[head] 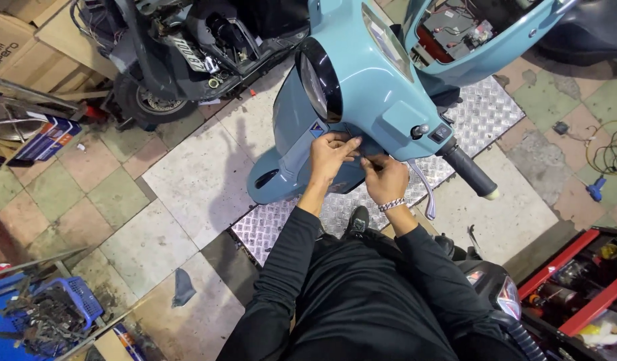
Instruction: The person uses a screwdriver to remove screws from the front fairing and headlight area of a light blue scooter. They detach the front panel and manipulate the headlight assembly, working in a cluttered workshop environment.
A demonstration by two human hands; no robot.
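Both hands up under the blue scooter [362, 80] headlight: left hand [330, 155] pinching something small at the panel seam, right hand [384, 178] alongside, fingers curled there, grip unclear. Handlebar grip [470, 172] just right.

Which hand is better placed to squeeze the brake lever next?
Probably the right hand: it sits beside the silver brake lever under the scooter handlebar. The left hand is farther over, on the blue front panel.
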